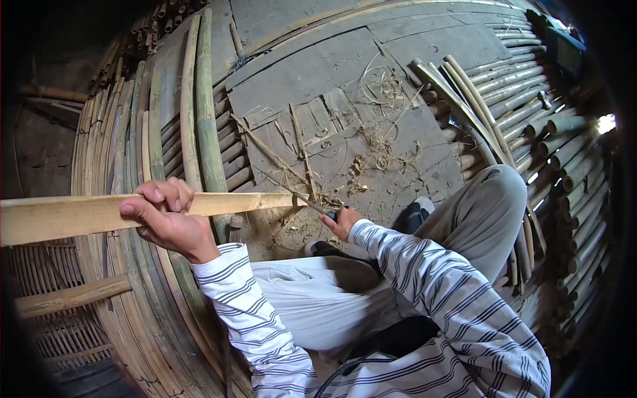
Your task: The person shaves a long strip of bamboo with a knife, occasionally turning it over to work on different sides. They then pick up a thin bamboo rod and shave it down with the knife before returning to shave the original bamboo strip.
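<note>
My left hand (pixel 171 222) is closed round a long, pale split bamboo strip (pixel 66 215), its fingers over the top and its thumb along the face. The strip runs from the left edge of the view to a narrower end near my right hand (pixel 345 223). That hand is wrapped round the dark handle of a knife. The thin knife blade (pixel 306 200) points up and left, crossing the strip's narrow end. Curled shavings (pixel 325 199) lie around the blade on the floor.
Long bamboo poles (pixel 207 132) lie on the left, beside a slatted bamboo platform (pixel 106 312). Grey floor boards (pixel 292 79) carry tangled shavings (pixel 378 146) and thin sticks (pixel 298 142). More bamboo poles (pixel 570 179) line the right. My bent knee (pixel 497 192) stands right of centre.
</note>
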Available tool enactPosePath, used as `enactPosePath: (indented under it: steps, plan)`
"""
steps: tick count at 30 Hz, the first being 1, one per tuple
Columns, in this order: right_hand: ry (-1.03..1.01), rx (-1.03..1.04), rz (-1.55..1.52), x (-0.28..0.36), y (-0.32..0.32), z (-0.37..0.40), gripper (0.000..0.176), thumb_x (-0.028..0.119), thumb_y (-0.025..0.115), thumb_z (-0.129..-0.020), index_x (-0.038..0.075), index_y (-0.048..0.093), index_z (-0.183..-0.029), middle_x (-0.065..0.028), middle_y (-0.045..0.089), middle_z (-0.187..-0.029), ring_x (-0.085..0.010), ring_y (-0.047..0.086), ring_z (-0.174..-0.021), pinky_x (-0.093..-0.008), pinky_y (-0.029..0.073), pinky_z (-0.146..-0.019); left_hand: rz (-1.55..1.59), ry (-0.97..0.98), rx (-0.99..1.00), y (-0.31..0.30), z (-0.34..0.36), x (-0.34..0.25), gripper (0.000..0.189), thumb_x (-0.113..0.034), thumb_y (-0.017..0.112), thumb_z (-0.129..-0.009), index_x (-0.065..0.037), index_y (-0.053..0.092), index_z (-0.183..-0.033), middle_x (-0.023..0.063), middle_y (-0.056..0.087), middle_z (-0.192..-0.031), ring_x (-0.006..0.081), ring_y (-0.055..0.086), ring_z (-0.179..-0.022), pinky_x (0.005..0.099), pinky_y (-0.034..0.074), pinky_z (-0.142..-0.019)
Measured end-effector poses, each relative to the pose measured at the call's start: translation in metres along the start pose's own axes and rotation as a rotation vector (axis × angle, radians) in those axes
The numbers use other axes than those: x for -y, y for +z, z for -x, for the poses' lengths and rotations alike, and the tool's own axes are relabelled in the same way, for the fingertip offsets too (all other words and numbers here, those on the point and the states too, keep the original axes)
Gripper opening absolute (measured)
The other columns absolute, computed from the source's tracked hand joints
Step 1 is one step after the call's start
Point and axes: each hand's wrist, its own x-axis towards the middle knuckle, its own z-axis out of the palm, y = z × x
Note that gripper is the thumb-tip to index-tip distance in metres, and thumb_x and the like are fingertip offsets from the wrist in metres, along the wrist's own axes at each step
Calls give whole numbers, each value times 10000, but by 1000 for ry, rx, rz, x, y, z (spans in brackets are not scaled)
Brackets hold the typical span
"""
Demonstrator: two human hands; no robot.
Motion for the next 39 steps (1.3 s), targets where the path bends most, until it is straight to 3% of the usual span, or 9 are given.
enactPosePath:
  steps: [9, 16, 17, 20, 21, 28, 31, 38, 39]
  plan:
    - [6, -7, 118, 19, -16, 22, 770, 657, 428, -900, -59, 709, -905, -280, 684, -852, -396, 692, -845, -460, 545, -777, -66, 21, -41, -10, 9, -8, 566, -641, 403, -948, -127, 352, -719, -24, 256, -518, 84, 216, -428, 248, 171, -425]
    - [253, 218, -583, -9, -1, 1, 820, 728, 477, -834, -60, 680, -732, -199, 656, -651, -300, 685, -633, -428, 542, -670, -43, 1, -64, -10, 4, -5, 568, -640, 415, -945, -122, 367, -718, -27, 264, -521, 81, 222, -424, 244, 176, -425]
    - [143, 83, -318, -15, 5, 1, 849, 745, 468, -819, -74, 677, -744, -239, 659, -685, -339, 685, -671, -442, 535, -694, -39, -11, -81, -9, 3, -4, 567, -639, 418, -944, -121, 372, -719, -29, 266, -523, 81, 224, -424, 243, 177, -426]
    - [24, -44, -129, -46, 33, -18, 861, 755, 455, -814, -74, 675, -744, -268, 664, -738, -390, 682, -749, -461, 525, -739, -23, -29, -96, -4, -3, -2, 550, -606, 437, -956, -106, 392, -731, -6, 306, -523, 84, 261, -439, 233, 196, -427]
    - [65, 14, -94, -43, 29, -18, 854, 739, 442, -830, -79, 685, -811, -300, 664, -820, -420, 671, -843, -469, 509, -785, -3, -25, -53, -2, -3, -2, 552, -613, 442, -951, -106, 396, -735, -5, 313, -525, 84, 277, -447, 232, 204, -431]
    - [83, 3, 18, -28, 15, -5, 776, 680, 427, -886, -44, 704, -893, -278, 678, -946, -409, 664, -941, -475, 514, -846, -32, -13, -82, -11, -4, 1, 559, -630, 440, -942, -114, 397, -731, -20, 292, -531, 82, 270, -446, 240, 202, -432]
    - [59, 25, 217, -12, 0, 8, 738, 655, 409, -906, -21, 700, -963, -262, 680, -987, -408, 659, -968, -475, 513, -871, -61, -19, -98, -14, -2, -3, 562, -639, 414, -947, -121, 393, -729, -31, 278, -532, 80, 251, -442, 243, 193, -435]
    - [194, -31, -84, -50, 20, -23, 785, 751, 478, -827, 4, 718, -804, -212, 692, -781, -359, 692, -819, -444, 525, -795, -36, -8, -99, -10, 3, -6, 553, -610, 441, -954, -110, 402, -721, -12, 311, -528, 84, 270, -446, 236, 198, -428]
    - [173, -47, -180, -45, 13, -21, 772, 752, 524, -808, 5, 698, -716, -171, 663, -656, -310, 694, -690, -414, 541, -692, -39, -16, -109, -12, 2, -6, 551, -606, 439, -958, -109, 402, -721, -12, 314, -529, 84, 268, -446, 236, 197, -428]
